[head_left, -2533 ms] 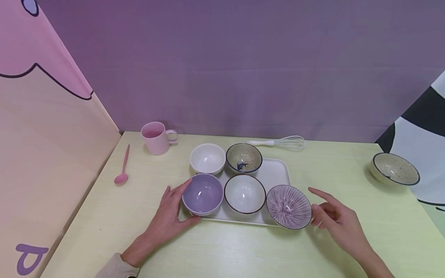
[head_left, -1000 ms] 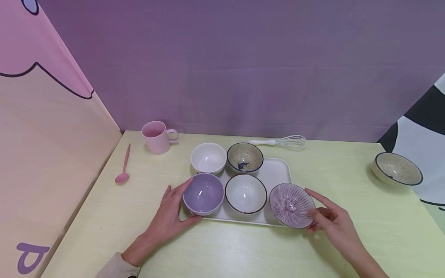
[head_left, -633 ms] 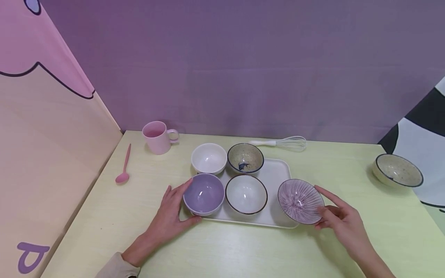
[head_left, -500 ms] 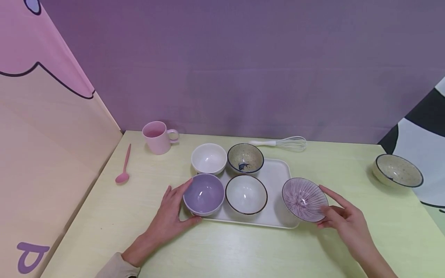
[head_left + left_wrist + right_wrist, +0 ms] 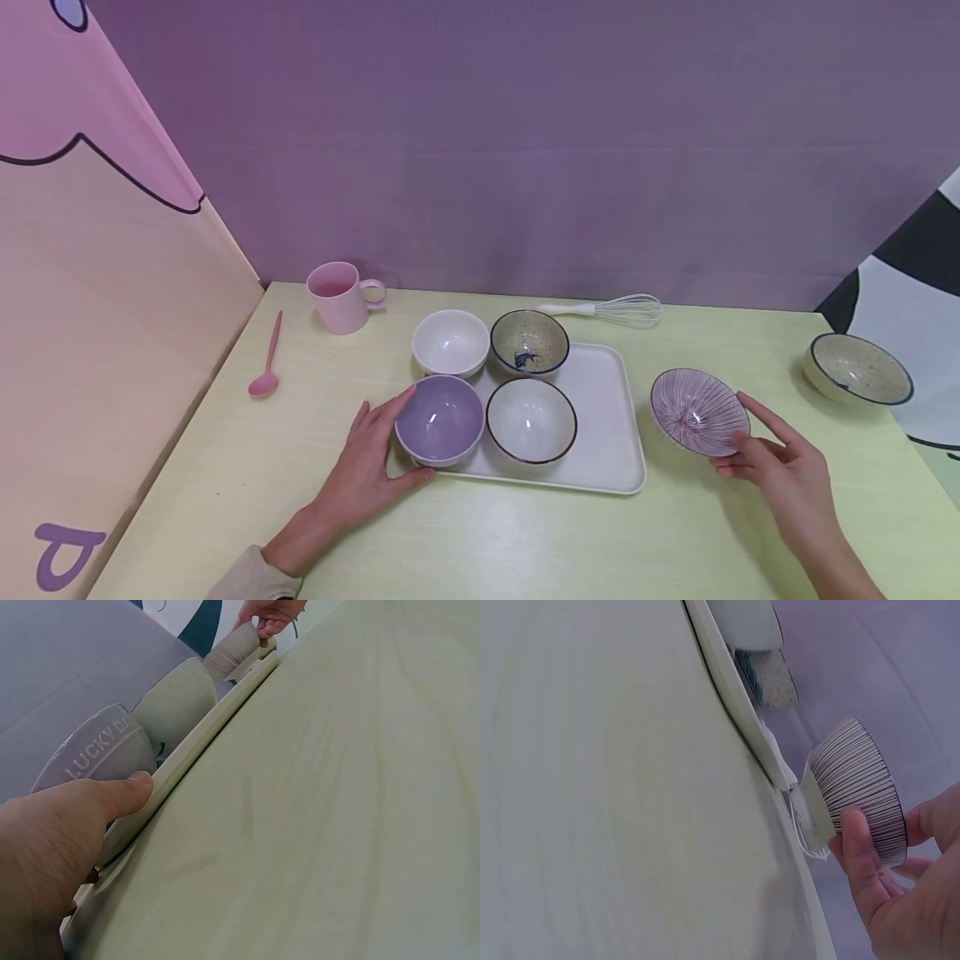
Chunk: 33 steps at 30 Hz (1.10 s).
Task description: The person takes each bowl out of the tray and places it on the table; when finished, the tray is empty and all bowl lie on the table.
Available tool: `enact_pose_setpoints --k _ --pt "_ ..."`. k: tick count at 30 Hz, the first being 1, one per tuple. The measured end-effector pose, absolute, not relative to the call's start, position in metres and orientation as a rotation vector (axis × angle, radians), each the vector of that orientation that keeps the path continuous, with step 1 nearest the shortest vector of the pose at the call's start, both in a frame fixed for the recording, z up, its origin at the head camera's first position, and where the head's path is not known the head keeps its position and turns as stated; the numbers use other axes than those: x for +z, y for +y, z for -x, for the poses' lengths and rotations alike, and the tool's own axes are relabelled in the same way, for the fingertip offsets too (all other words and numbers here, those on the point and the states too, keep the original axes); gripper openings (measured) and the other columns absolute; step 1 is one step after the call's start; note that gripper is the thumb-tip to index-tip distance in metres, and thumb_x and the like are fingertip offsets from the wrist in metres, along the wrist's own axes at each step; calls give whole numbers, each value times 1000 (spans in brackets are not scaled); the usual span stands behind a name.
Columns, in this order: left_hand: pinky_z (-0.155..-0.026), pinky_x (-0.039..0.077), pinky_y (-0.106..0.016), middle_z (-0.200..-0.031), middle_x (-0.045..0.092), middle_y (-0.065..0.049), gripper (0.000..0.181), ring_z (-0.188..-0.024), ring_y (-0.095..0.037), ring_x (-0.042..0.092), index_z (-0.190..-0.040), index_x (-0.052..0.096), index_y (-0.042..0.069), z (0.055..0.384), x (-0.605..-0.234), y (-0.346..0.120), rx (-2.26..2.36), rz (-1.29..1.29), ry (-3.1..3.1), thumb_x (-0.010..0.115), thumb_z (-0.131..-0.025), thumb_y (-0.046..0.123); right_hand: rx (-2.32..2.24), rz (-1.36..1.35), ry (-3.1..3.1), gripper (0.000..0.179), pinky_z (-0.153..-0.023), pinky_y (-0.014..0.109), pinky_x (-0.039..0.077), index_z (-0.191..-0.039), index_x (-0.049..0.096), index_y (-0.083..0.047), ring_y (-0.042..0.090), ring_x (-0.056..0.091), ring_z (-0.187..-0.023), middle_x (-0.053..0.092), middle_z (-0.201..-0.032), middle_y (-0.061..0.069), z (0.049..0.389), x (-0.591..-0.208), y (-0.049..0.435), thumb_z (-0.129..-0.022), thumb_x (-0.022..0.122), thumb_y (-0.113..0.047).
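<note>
My left hand [image 5: 367,458] holds the left side of a purple bowl [image 5: 439,421], index fingertip at its rim and thumb along the front edge of a white tray [image 5: 611,433]. Raised "LUCKY DA" lettering marks the bowl's outside [image 5: 101,746] in the left wrist view. My right hand [image 5: 787,475] pinches a purple-striped bowl [image 5: 693,412] by its right side, thumb [image 5: 859,840] against the outer wall. That bowl is tilted, held up over the table to the right of the tray. Beside the purple bowl stands a white bowl with a brown rim [image 5: 531,421].
Behind on the tray are a white bowl [image 5: 450,342] and a speckled bowl with a blue fish [image 5: 529,342]. A whisk [image 5: 607,309] lies at the back. A pink mug [image 5: 339,300] and pink spoon [image 5: 266,367] are left; another speckled bowl [image 5: 857,371] stands far right.
My right hand has taken hold of the striped bowl, lifted it off the tray's right end and carried it rightward past the tray edge. The left hand has stayed in place.
</note>
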<state>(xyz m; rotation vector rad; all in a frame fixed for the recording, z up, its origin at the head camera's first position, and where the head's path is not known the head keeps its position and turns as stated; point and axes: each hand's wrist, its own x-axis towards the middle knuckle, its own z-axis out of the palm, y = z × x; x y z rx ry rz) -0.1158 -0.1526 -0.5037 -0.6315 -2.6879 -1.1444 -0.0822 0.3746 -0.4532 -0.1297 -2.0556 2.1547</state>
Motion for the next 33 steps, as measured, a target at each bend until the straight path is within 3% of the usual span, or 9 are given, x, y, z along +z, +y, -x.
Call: enact_pose_setpoints --k 11,21,28,33 --pt "-139 12 -64 -171 50 -6 118 -158 -37 44 -175 33 20 115 -503 -153 -1146 620 -2695 101 -80 36 2208 155 -1868 60 -65 28 68 -140 75 -31 17 81 -68 84 -93 2 90 -456 395 -108 54 15" --pt "-139 12 -63 -171 49 -6 118 -157 -36 45 -175 33 20 115 -502 -152 -1155 618 -2702 102 -79 35 2198 410 -1814 57 -61 28 68 -140 74 -34 16 80 -62 83 -86 -1 94 -455 411 -108 56 10" --pt "-139 12 -63 -171 50 -7 118 -157 -37 45 -175 33 19 115 -503 -152 -1157 622 -2703 101 -80 37 2183 495 -1760 56 -58 30 67 -147 72 -30 19 80 -61 83 -90 -4 100 -458 422 -108 56 8" --pt "-139 12 -64 -171 49 -7 119 -157 -37 45 -175 32 20 115 -503 -153 -1150 626 -2699 100 -80 39 2133 566 -1737 61 -55 29 66 -163 56 -18 18 79 -57 82 -83 -2 104 -459 427 -108 57 7"
